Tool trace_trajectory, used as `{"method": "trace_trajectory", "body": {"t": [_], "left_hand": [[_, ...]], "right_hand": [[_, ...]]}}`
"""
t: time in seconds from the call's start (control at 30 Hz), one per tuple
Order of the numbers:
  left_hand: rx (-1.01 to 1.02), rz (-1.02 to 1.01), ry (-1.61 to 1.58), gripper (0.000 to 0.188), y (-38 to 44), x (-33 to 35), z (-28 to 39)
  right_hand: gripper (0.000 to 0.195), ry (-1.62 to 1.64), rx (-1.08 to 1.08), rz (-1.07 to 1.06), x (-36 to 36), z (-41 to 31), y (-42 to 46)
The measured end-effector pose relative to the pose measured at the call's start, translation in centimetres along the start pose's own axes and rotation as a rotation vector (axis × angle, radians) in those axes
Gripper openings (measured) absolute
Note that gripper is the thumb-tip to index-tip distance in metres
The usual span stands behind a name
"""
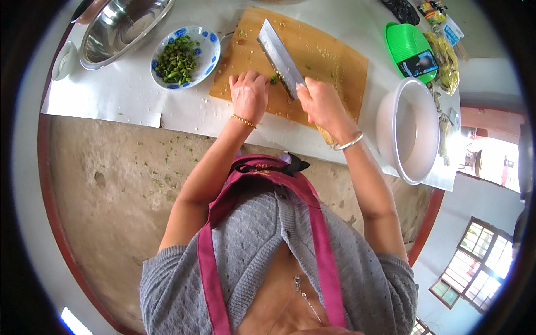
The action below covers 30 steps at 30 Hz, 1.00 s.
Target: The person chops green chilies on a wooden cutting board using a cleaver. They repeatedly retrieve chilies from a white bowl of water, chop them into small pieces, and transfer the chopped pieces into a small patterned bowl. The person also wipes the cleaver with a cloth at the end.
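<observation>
My right hand (324,102) is closed on the wooden handle of a cleaver (282,56), whose blade slants up and left over a wooden cutting board (345,71). Small pale bits cling to the blade's lower edge. Over the board's left front part is my left hand (250,94), fingers curled, beside a small green piece (273,79); whether the fingers hold anything is hidden. Pale chopped bits are scattered on the board. Left of the board, a blue-and-white plate (211,52) bears chopped green vegetable pieces (178,60).
A steel basin (125,31) and a small white bowl (65,60) stand at the left. At the right are a white plastic basin (395,125), a green basket (393,37) with a phone (418,63) leaning on it, and a black plastic bag (400,10). The table's front edge runs before me.
</observation>
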<state>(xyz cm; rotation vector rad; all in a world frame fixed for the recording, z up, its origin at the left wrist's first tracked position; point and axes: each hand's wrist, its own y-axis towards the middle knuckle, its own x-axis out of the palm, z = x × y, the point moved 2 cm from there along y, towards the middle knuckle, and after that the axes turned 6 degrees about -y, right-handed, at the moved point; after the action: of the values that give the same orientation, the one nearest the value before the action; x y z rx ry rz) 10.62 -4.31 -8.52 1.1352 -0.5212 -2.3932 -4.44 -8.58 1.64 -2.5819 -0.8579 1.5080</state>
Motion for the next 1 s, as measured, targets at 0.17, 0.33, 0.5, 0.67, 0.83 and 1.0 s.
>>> {"method": "trace_trajectory", "body": {"t": [0.17,0.33,0.5,0.67,0.83,1.0], "left_hand": [[0.028,-0.011,0.006,0.006,0.5,-0.2,0.1],[0.058,-0.029,0.025,0.004,0.5,0.0,-0.3],[0.057,-0.116,0.007,0.007,1.0,0.1,-0.6],[0.017,-0.337,0.14,0.01,2.0,-0.5,0.6],[0.18,-0.354,0.384,0.008,1.7,0.5,1.0],[0.248,-0.444,0.435,0.007,2.0,0.5,2.0]], "right_hand": [[0.029,-0.062,-0.135,0.06,-0.2,0.0,-0.5],[0.029,0.124,-0.003,-0.121,-0.6,0.1,0.1],[0.03,-0.091,-0.059,0.126,0.7,0.3,0.1],[0.029,0.074,0.029,0.063,0.5,0.8,-1.0],[0.027,0.051,0.026,0.204,-1.4,1.5,-2.4],[0.024,-0.222,-0.022,0.322,-3.3,2.8,-1.8]]}}
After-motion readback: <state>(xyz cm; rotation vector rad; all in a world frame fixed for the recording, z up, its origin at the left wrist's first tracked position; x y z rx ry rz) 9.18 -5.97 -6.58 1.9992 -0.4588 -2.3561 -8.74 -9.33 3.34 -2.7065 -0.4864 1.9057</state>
